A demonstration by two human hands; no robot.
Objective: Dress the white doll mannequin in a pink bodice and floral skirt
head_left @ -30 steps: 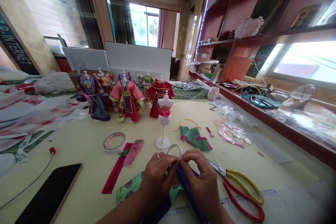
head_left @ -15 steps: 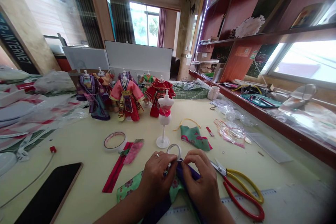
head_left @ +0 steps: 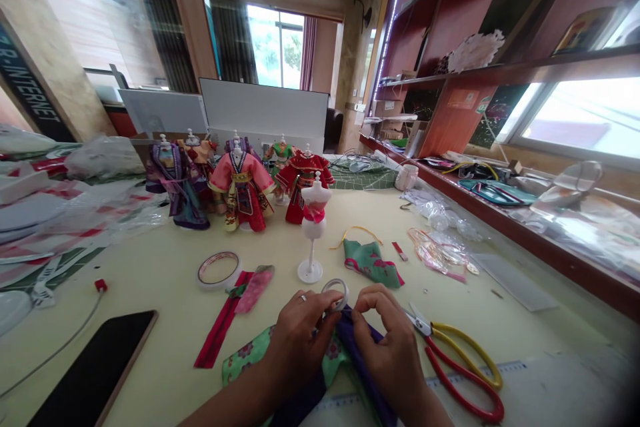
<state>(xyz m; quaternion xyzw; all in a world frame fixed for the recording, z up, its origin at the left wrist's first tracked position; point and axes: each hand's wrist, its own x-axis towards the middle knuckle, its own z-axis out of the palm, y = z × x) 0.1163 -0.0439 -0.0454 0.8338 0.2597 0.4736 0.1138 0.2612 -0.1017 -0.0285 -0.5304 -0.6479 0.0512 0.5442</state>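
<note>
A narrow roll of white tape (head_left: 336, 295) stands on edge in the fingertips of my left hand (head_left: 299, 330), which is closed and wears a ring. My right hand (head_left: 387, 340) is closed in a pinch just right of the roll, over the purple cloth (head_left: 357, 333); whatever lies between its fingertips is too small to make out. Green flowered cloth (head_left: 245, 357) spreads under my left hand, partly hidden by it. Scissors (head_left: 425, 325) with one red and one yellow handle lie right of my right hand, over a clear ruler (head_left: 507, 369).
A small white mannequin (head_left: 315, 230) stands ahead of my hands, with several dressed doll forms (head_left: 243, 187) behind. Left are a wide tape roll (head_left: 219, 271), red and pink fabric strips (head_left: 225, 323) and a phone (head_left: 95, 373). Green fabric (head_left: 373, 263) lies ahead right.
My right hand has shifted slightly right, away from the left. The tape roll has tipped a little to the right and down in my left fingers.
</note>
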